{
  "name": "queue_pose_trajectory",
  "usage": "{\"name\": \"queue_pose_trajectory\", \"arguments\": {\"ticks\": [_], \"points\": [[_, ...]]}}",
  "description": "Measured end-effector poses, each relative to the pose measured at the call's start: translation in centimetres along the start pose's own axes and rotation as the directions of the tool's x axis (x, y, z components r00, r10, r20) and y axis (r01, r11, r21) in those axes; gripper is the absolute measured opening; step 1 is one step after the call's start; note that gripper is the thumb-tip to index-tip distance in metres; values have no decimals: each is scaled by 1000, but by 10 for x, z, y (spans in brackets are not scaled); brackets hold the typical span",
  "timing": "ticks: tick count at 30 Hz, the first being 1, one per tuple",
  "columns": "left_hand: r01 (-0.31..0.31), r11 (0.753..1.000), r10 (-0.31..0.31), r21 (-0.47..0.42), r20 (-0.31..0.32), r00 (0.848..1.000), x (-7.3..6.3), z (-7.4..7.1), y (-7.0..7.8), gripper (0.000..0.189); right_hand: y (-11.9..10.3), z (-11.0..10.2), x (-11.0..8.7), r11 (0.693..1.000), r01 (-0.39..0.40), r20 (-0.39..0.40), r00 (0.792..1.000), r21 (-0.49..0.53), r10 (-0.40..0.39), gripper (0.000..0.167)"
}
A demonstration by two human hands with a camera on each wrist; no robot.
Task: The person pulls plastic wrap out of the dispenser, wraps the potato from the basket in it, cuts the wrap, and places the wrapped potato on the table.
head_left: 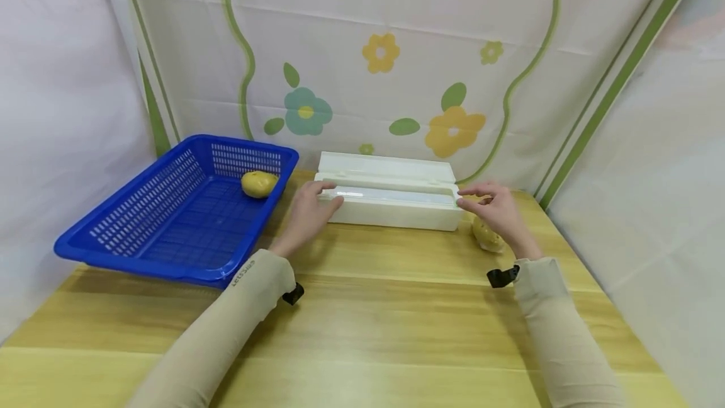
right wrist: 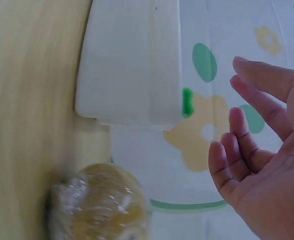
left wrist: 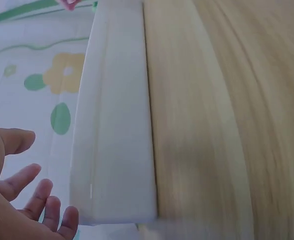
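A long white cling film dispenser box [head_left: 391, 213] stands at the back of the table, its lid [head_left: 387, 165] tipped back. Along its top runs a pale glossy strip. A small green piece [right wrist: 187, 102] sits at the right end. My left hand [head_left: 308, 209] is at the box's left end, thumb and fingers apart, with nothing seen between them. My right hand [head_left: 498, 213] is at the right end, thumb and index tips close together; no held thing shows. Beside it lies a potato [right wrist: 104, 205] wrapped in clear film, partly hidden by that hand in the head view.
A blue plastic basket [head_left: 155, 272] stands on the left of the table, with an unwrapped potato [head_left: 259, 184] inside near its right wall. A flower-patterned curtain [head_left: 340, 17] hangs right behind the box. Wooden tabletop [head_left: 396, 320] extends in front of it.
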State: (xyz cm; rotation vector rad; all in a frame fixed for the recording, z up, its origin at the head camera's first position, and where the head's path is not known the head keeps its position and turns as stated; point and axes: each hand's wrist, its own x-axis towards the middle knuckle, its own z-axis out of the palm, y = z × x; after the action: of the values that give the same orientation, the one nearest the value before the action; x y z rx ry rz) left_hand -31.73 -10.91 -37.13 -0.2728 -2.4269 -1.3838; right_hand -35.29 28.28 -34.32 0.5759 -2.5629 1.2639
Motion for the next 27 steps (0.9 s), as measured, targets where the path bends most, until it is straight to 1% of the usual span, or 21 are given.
{"name": "queue_pose_trajectory", "arguments": {"ticks": [4,6,8,10,12,14,17,20,24,27], "points": [[29,1000,-29,5,-22,999,4,0,-11,39,20,9,2,1000,-28,-3,1000,-9,28,29],[37,999,-36,19,-36,999,5,-1,-16,40,26,13,4,1000,-22,-4,1000,-20,22,32],[33,999,-32,42,-44,999,7,-3,-20,40,31,16,5,1000,-14,-3,1000,-16,14,32],[44,998,-42,45,-41,998,9,-5,-23,40,35,18,6,1000,-18,-3,1000,-21,18,33],[66,997,-64,34,-32,997,11,-6,-27,40,37,19,7,999,-37,-2,999,-9,37,34],[101,995,-101,0,-24,995,13,-5,-31,39,39,19,8,998,-58,6,998,12,58,36],[131,991,-132,-37,-23,991,16,-2,-36,35,37,20,9,995,-76,27,997,58,75,38],[132,990,-133,-41,-34,990,20,0,-37,31,35,22,10,994,-79,40,996,69,76,36],[143,990,-143,-10,-42,989,22,0,-36,30,36,27,9,993,-97,19,995,69,96,31],[157,988,-157,4,-37,987,24,2,-35,31,38,28,10,991,-112,3,994,67,112,30]]}}
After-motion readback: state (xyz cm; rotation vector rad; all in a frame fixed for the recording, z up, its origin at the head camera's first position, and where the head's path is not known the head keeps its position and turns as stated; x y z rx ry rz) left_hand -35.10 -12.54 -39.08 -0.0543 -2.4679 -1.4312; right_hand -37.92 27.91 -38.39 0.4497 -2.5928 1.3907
